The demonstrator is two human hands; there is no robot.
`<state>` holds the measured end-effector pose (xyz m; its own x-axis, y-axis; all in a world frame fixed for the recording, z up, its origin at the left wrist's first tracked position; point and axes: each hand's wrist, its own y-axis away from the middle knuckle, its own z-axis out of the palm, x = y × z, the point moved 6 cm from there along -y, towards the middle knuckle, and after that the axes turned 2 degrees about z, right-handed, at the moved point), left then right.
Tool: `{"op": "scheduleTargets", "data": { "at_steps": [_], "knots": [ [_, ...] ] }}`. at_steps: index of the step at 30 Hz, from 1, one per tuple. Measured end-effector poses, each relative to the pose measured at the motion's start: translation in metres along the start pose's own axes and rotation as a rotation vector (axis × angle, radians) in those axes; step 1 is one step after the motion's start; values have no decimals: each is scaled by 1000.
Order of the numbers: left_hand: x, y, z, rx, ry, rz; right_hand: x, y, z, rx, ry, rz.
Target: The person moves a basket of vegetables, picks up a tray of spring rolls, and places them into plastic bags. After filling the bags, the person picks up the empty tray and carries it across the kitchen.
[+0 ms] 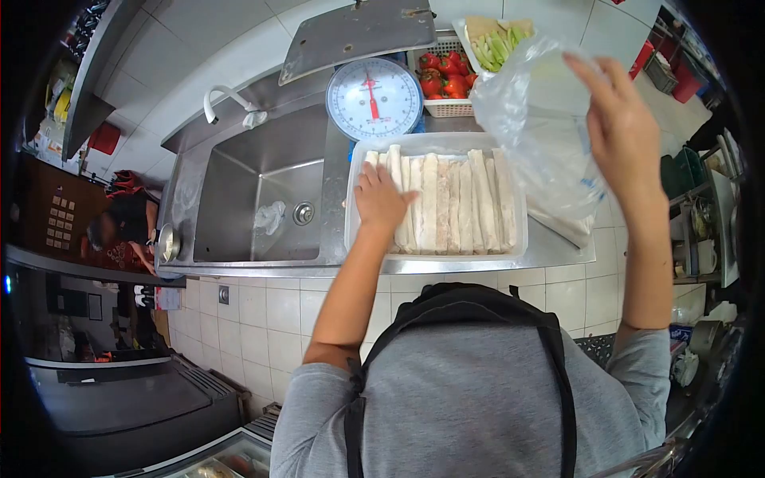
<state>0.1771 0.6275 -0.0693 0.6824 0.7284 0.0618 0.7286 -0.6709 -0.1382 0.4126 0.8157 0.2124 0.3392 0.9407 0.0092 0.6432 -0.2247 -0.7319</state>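
A translucent plastic tub on the steel counter holds a row of several long, pale, floury rolls. My left hand rests on the rolls at the tub's left side, its fingers apart and nothing held. Raised at the right, my right hand has its fingers closed at the upper edge of a clear plastic bag. The bag hangs open beside the tub's right end. More plastic and a long pale item lie on the counter under the bag.
Behind the tub stand a dial scale, a basket of red peppers and a tray of cut green vegetables. Left of it is a steel sink with a white tap. A person is at the far left.
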Motion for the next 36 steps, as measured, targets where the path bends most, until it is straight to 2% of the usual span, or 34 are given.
{"op": "scheduleTargets", "data": {
  "at_steps": [1, 7, 9, 13, 16, 19, 22, 25, 28, 30, 33, 36],
  "knots": [
    [-1, 6, 8, 102, -76, 12, -2, 9, 7, -29, -48, 25],
    [-6, 1, -11, -44, 191, 93, -23, 53, 62, -188, -330, 124],
    [0, 0, -11, -37, 249, 51, -33, 60, 76, -227, -366, 155],
    [10, -2, -6, -51, 205, -4, -46, 74, 94, -280, -297, 123],
    [21, 0, 2, 6, 79, 177, -49, 77, 103, -300, -200, 36],
    [20, 4, -10, -57, 126, 27, -47, 75, 104, -323, -178, 45],
    [5, 10, -5, -115, 61, 21, -41, 71, 103, -361, -217, 124],
    [-7, 6, 0, -225, 264, -54, -39, 62, 103, -333, -216, 95],
    [-20, 2, -51, -86, 607, -112, -41, 54, 104, -293, -264, 59],
    [-17, 9, -96, -240, 1191, -183, -46, 47, 105, -333, -305, 62],
    [3, 35, -160, -452, 1729, 82, -59, 41, 114, -382, -371, 48],
    [34, 65, -163, -769, 1782, 30, -72, 36, 124, -421, -460, 56]
  ]
}}
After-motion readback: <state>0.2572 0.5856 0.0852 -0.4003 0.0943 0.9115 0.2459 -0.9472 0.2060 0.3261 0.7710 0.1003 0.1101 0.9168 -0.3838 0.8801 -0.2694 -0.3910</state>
